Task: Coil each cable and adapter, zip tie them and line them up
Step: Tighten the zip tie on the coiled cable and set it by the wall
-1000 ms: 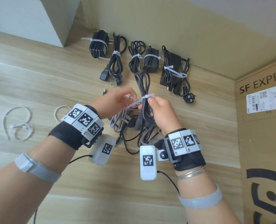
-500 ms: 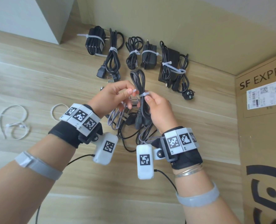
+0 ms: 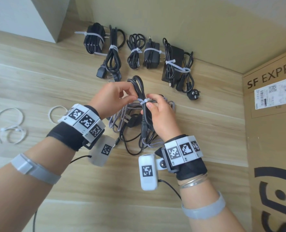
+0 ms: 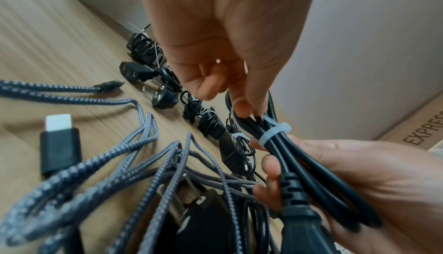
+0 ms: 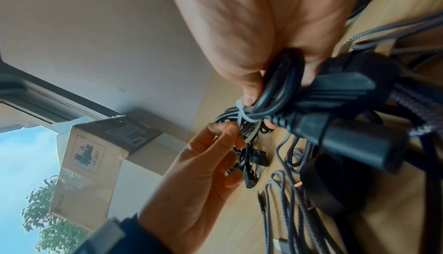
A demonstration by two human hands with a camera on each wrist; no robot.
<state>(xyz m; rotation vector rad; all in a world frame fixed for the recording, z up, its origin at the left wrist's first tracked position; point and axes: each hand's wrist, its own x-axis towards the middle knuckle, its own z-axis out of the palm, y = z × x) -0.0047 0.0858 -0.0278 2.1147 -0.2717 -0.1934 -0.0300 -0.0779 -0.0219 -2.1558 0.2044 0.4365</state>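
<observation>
1. The right hand (image 3: 160, 118) is gripping a coiled black power cord (image 3: 143, 104), fingers curled round the folded strands just below a white zip tie (image 3: 143, 101) that is cinched round the bundle.
2. The left hand (image 3: 113, 99) is pinching at the zip tie's tail, thumb and forefinger closed at the tie's 9 o'clock side; the tail itself is mostly hidden in the fist.
3. The cord is hanging in the air above a loose tangle of grey braided cables (image 3: 122, 114) and a black adapter (image 4: 203, 226) lying on the wooden floor (image 3: 38, 81).
4. At 12 o'clock from the hands, a row of tied bundles (image 3: 135, 52) is lying along the wall; spare zip ties (image 3: 10, 126) are lying at 9 o'clock, and a cardboard box (image 3: 272, 131) is standing at 3 o'clock.
5. Judging by its thick rubbery strands, the cord is fairly stiff and springy, light, and not fragile, so it will probably want to unfold if released before the tie bites.
6. The best hold is likely on the strands right beside the tie, where the right hand is gripping, leaving the heavy moulded plug (image 4: 299, 226) dangling below.
</observation>
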